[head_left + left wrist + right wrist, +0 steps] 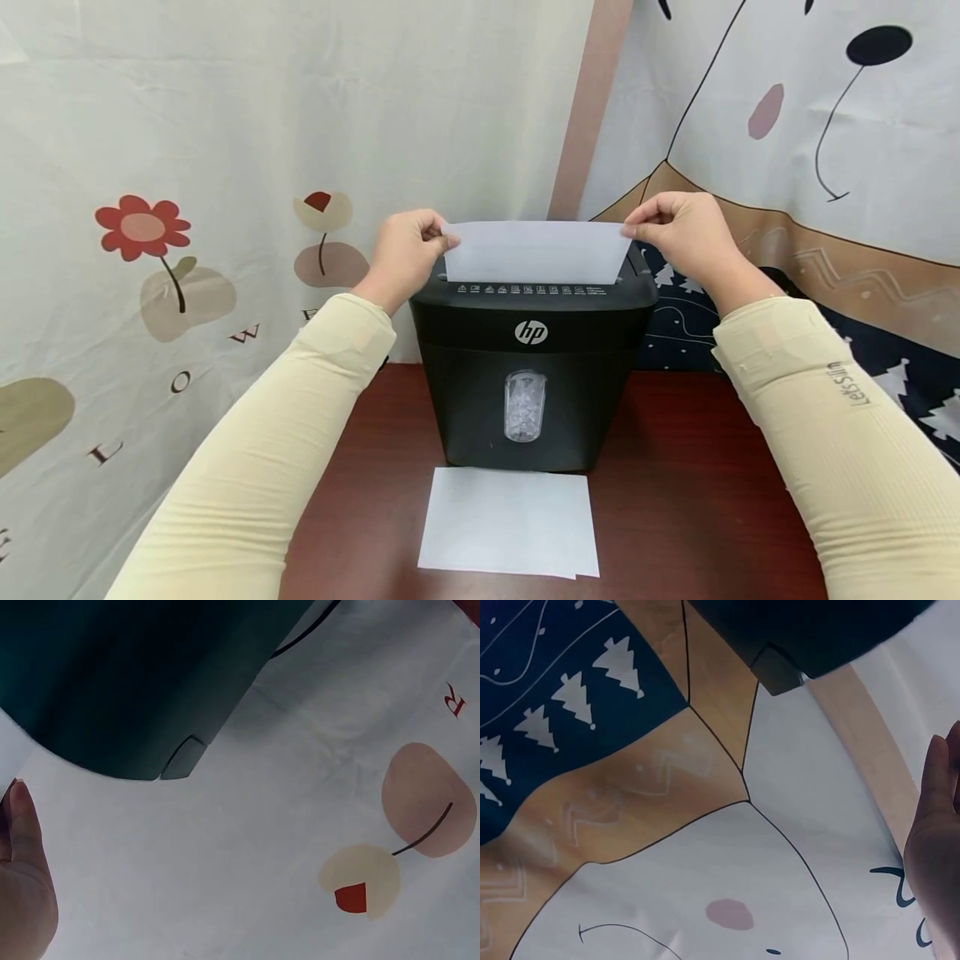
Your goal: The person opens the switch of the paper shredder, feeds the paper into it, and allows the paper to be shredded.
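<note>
A white sheet of paper (536, 254) stands upright at the top slot of a black HP paper shredder (465, 375). My left hand (405, 254) pinches its upper left corner between thumb and fingers, and my right hand (686, 233) pinches the upper right corner. The sheet's lower edge is hidden in the slot. Shredded paper (524, 407) shows through the small window on the shredder's front. In the left wrist view only part of the left hand (26, 877) shows, at the left edge; the right wrist view has the right hand (937, 840) at its right edge.
More white sheets (510, 521) lie in a loose stack on the dark red table (690, 483), just in front of the shredder. Printed curtains (247, 125) hang close behind and to both sides. A black cord (307, 631) runs by the shredder.
</note>
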`<state>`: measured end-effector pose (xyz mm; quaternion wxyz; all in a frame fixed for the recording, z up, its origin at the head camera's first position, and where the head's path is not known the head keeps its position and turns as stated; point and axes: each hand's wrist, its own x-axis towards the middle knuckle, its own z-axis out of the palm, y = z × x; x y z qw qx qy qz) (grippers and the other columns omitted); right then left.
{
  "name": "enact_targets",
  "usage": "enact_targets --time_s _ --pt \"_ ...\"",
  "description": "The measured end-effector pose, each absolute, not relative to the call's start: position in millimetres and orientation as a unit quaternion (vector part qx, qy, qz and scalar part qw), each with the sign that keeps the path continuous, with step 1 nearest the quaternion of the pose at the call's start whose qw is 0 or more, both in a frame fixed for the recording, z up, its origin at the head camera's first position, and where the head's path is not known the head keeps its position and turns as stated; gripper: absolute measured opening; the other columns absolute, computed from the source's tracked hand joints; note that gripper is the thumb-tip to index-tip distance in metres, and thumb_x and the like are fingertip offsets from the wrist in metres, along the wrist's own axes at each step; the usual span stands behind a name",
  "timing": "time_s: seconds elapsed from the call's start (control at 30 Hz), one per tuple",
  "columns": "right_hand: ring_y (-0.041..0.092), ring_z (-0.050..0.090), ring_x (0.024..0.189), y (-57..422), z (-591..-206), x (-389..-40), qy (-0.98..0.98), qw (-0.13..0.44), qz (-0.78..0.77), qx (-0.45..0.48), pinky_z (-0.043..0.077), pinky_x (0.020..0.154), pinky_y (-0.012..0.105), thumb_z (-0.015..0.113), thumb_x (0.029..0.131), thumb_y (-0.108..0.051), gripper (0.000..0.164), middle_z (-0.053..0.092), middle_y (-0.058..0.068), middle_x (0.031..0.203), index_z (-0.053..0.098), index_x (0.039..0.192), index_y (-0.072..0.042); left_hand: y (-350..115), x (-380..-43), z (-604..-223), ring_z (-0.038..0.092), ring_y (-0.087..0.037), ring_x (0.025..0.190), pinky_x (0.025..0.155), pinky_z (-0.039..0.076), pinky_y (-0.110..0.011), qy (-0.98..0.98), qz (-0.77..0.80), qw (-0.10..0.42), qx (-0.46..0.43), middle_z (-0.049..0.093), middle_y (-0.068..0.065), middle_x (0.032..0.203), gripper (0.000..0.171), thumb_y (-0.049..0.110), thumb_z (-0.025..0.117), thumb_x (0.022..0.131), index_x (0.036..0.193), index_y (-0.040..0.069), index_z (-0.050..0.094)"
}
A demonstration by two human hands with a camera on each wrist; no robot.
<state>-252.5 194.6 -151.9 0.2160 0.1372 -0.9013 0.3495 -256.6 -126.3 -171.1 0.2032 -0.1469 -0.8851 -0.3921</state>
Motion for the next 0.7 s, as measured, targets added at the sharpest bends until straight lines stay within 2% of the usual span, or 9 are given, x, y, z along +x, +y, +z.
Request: enact_targets --time_s 0.13,0.3,0.7 --pt "0.014 0.053 0.080 195 -157 -254 -0.907 0.196 0.344 0.141 0.042 0.066 0.016 0.069 0.090 -0.015 0.017 0.066 0.011 0.092 0.071 0.098 0.000 -127 -258 -174 0.059 -0.024 0.090 0.073 0.044 -0.031 -0.889 -0.394 0.190 -0.138 0.067 -0.015 0.099 0.009 0.009 0.065 0.092 0.092 0.000 0.066" --pt "0.022 0.052 0.087 194 -162 -254 -0.918 0.165 0.333 0.141 0.043 0.070 0.021 0.066 0.092 -0.014 0.018 0.065 0.015 0.096 0.069 0.102 0.000 -127 -258 -174 0.060 -0.026 0.096 0.083 0.048 -0.038 -0.893 -0.389 0.182 -0.132 0.066 -0.015 0.098 0.013 0.009 0.066 0.091 0.100 -0.001 0.068" --pt "0.031 0.054 0.095 190 -176 -256 -0.934 0.120 0.304 0.144 0.048 0.086 0.044 0.063 0.093 -0.009 0.016 0.065 0.020 0.104 0.069 0.104 0.001 -127 -257 -183 0.058 -0.026 0.095 0.084 0.049 -0.037 -0.914 -0.359 0.144 -0.122 0.067 -0.013 0.104 0.012 0.010 0.063 0.094 0.101 0.002 0.068"
